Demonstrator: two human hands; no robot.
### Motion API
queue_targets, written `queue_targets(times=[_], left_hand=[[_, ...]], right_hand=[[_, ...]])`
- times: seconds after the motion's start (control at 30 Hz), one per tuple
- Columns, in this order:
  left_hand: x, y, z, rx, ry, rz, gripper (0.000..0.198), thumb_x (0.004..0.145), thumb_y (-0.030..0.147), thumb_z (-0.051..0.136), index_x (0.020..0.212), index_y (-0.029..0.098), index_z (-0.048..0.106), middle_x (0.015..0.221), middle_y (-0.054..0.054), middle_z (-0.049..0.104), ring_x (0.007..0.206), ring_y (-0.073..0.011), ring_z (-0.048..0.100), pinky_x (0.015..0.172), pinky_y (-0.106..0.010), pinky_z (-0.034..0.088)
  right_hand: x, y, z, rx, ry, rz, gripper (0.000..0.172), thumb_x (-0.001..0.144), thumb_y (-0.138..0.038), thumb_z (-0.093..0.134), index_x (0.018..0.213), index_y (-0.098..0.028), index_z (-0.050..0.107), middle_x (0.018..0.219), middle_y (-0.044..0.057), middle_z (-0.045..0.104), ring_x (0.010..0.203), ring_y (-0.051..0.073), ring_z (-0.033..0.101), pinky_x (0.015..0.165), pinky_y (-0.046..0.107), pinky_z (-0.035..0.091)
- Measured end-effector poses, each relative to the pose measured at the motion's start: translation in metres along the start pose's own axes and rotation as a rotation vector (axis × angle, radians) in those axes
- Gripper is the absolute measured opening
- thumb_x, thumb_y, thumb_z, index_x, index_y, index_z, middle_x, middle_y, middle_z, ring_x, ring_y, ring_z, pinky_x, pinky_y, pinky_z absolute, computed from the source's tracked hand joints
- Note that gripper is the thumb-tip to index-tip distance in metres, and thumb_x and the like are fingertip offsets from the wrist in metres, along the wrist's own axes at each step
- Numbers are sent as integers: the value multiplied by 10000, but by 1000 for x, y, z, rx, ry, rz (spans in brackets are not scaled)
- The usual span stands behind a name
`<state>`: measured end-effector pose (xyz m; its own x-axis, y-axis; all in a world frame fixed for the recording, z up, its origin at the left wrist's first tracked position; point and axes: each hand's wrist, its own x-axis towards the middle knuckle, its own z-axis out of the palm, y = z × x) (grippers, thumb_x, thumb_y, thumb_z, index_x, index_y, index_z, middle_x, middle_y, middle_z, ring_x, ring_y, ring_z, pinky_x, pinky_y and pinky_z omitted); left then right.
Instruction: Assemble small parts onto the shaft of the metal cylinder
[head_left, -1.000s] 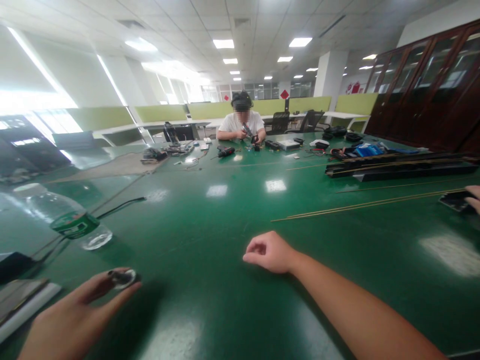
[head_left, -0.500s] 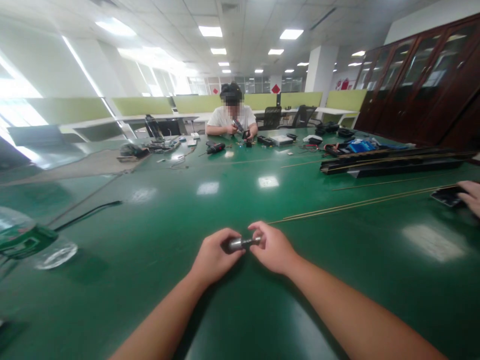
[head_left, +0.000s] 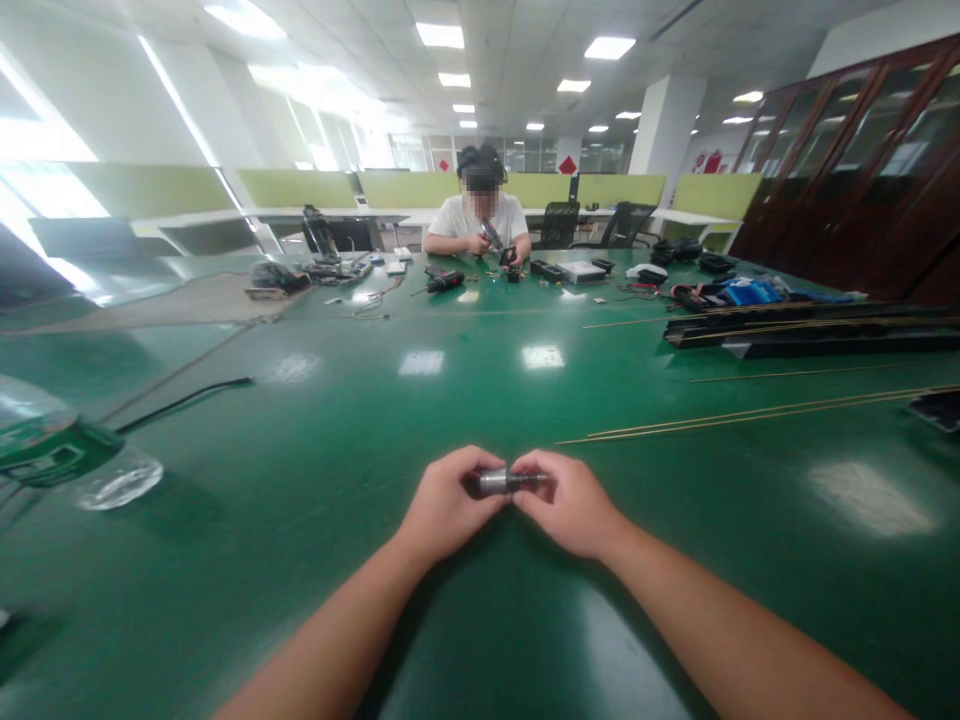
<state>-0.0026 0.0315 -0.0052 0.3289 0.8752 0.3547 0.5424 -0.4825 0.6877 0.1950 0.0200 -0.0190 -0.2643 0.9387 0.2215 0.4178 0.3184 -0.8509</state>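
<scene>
A short silver metal cylinder (head_left: 494,482) with a thinner, darker stepped shaft (head_left: 529,481) lies level between my hands, just over the green tabletop. My left hand (head_left: 454,500) is closed around the cylinder's thick end, thumb and forefinger on either side. The thin shaft end sits within the curled fingers of my right hand (head_left: 566,500), whose thumb and forefinger close about it. Both hands' fingertips nearly meet at the middle of the piece. My palms and fingers hide its two ends, and its exact kind cannot be made out.
A plastic bottle (head_left: 67,450) lies at left near a black cable (head_left: 187,402). Thin brass-coloured rods (head_left: 720,412) and black channels (head_left: 817,330) are at right. Across the green table (head_left: 337,430) a co-worker (head_left: 480,215) handles a tool, near a power drill (head_left: 444,281).
My right hand has come closer to my left, covering more of the shaft. The view has shifted slightly, and another person's hand at the right edge is out of view.
</scene>
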Motion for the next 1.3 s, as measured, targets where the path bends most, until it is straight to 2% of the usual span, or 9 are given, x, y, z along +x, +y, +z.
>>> queue_targets(times=[0.23,0.4,1.3], left_hand=[[0,0,0,1,-13,14,193,754,291,777,917,206,719,874,-19,722,802,-182,665,741,-281,493],[1,0,-1,-5,-1,-31,223,729,282,804,929,213,733,893,-20,733,820,-190,675,753,-285,499],[3,-1,-2,-75,32,-113,254,696,301,818,930,229,750,906,-22,741,827,-206,692,759,-305,526]], right_hand=[[2,2,1,52,-1,18,139,809,-230,664,938,-203,710,868,34,732,754,183,658,712,280,506],[2,1,-1,51,14,28,134,814,-234,659,933,-201,709,863,29,733,763,184,666,727,283,513],[3,-1,-3,36,40,56,121,849,-287,625,921,-208,681,792,-2,697,678,154,617,642,251,455]])
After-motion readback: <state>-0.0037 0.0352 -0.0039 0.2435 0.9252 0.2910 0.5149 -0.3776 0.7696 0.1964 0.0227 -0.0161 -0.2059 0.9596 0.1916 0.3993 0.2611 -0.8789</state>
